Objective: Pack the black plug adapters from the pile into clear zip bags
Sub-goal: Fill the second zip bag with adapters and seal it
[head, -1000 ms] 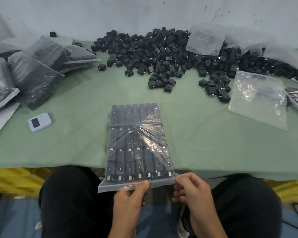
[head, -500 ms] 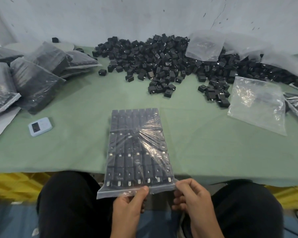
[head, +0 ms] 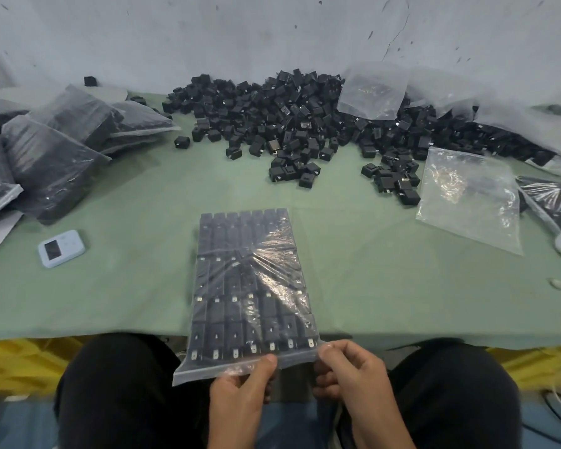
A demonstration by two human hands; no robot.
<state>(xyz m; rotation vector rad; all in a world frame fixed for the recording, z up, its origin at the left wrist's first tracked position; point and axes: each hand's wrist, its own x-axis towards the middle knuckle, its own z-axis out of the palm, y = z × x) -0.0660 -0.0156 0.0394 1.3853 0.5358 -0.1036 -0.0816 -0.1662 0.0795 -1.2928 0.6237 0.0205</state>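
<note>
Seen from the head camera, the filled zip bag [head: 250, 286] of black plug adapters lies flat at the near edge of the green-covered table [head: 110, 286]. The left hand [head: 240, 384] pinches its overhanging zip strip mid-way and the right hand [head: 353, 374] pinches the right corner. A good seal likely means holding that corner taut and running the pinch along the whole strip without disturbing the rows. The loose pile [head: 289, 124] lies against a scuffed pale wall [head: 208, 34], with an empty clear bag [head: 470, 196] on the right, and packed bags [head: 55, 157] and a small blue-and-white device [head: 61, 248] on the left.
</note>
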